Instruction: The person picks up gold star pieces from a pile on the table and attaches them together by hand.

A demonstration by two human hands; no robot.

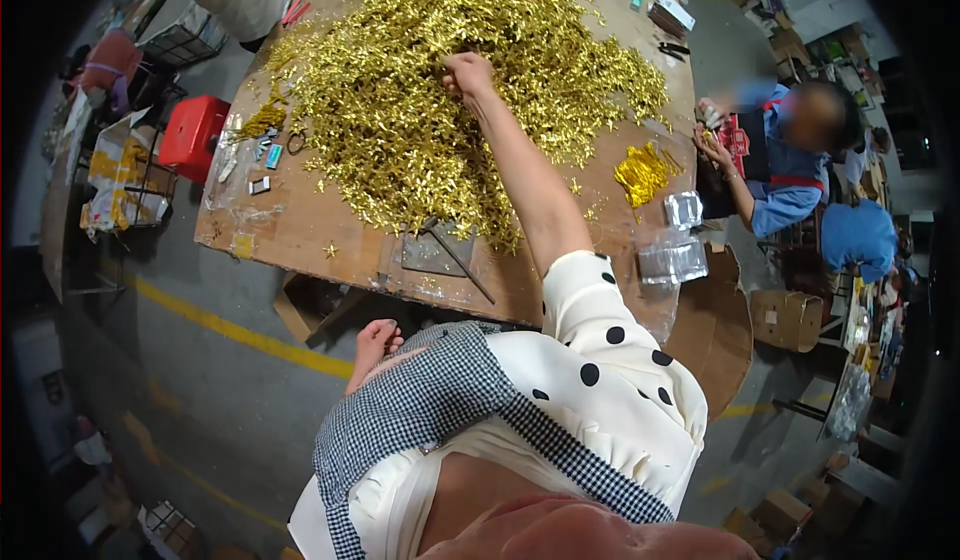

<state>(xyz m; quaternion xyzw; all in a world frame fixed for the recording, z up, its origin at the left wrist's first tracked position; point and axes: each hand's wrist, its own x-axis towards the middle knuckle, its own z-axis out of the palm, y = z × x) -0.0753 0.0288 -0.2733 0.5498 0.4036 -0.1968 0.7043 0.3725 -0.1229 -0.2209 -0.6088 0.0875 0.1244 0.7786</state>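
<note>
A wide heap of small shiny gold star-shaped pieces (400, 150) covers the middle of the wooden table (265, 235). Stretched out over the heap's centre is my right hand (469, 76), its fingers curled together at the gold pieces. Whatever lies between those fingers is too small to make out. My left hand (377, 341) hangs low in front of the table's near edge, fingers folded inward, and its contents are hidden. Between the hands, a thin dark rod (462, 262) lies across a grey flat plate (425, 255) by the near edge.
Right of the heap lie a gold bundle (640, 175) and clear plastic boxes (672, 258). Black pliers (674, 51) rest at the far right. A red stool (191, 138) stands left of the table. A co-worker in blue (790, 165) sits at right; another person (245, 0) stands far left.
</note>
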